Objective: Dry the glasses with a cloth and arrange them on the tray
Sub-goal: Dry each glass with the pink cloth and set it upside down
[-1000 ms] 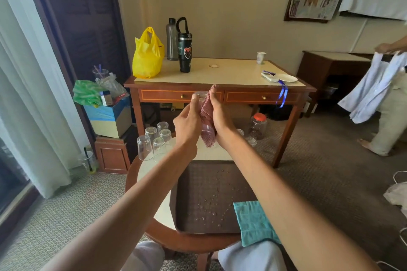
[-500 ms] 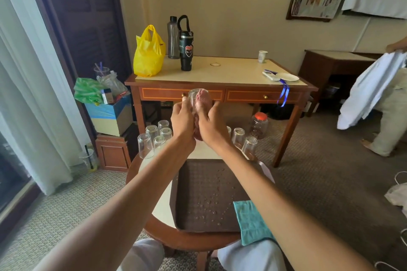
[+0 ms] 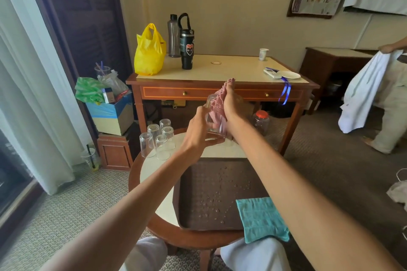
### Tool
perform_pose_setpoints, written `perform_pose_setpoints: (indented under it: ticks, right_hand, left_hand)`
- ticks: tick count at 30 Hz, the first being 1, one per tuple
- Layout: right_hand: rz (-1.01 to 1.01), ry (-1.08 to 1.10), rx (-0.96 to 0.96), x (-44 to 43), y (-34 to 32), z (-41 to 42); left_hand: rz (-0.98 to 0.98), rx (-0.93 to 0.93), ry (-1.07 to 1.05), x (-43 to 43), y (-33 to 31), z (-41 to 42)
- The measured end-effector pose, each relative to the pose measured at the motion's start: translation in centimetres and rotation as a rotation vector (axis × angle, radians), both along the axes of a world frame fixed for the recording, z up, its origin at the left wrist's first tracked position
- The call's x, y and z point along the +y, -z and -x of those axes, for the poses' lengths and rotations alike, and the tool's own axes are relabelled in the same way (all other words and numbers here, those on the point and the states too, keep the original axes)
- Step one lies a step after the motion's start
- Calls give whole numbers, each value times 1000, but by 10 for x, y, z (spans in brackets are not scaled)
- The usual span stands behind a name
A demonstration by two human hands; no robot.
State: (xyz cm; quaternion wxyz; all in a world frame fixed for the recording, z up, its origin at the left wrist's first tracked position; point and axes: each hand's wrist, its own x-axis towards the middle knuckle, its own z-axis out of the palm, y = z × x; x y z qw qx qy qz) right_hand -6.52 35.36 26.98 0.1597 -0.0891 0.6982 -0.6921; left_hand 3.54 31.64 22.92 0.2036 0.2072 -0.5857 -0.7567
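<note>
- The left hand [image 3: 195, 136], above the far edge of the brown tray [image 3: 193, 182], curls its fingers round a clear glass [image 3: 211, 116] held tilted in the air.
- The right hand [image 3: 232, 103], beside it, holds a pink cloth [image 3: 217, 100] at the glass's mouth, fingers close together; the thumb is hidden.
- The tray is dotted with water drops, and a teal cloth [image 3: 262, 218] overlaps its near right corner.
- Five upturned glasses [image 3: 157, 138] stand beyond its far left corner.
- A black tumbler [image 3: 186, 50] on the desk [image 3: 231, 66] well beyond the tray shows a red heart with eyes; its small lettering is unreadable.
</note>
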Motion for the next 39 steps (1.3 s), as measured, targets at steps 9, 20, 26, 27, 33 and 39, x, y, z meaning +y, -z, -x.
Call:
perform_pose_setpoints:
  ticks: [9, 20, 26, 27, 33, 39]
  right_hand:
    - [22, -20, -192, 29, 17, 17]
    - [103, -210, 560, 15, 58, -23]
    - [123, -312, 393, 16, 60, -20]
    - [109, -386, 288, 17, 57, -18]
    - [49, -777, -189, 42, 34, -7]
    - [-25, -610, -66, 36, 41, -10]
  left_hand:
    - [213, -184, 274, -19, -5, -15]
    - [-85, -274, -169, -32, -21, -11]
    - [192, -275, -226, -30, -12, -11]
    - [388, -213, -288, -30, -9, -11]
    - [1340, 314, -364, -40, 1, -24]
    - [979, 166, -291, -48, 24, -19]
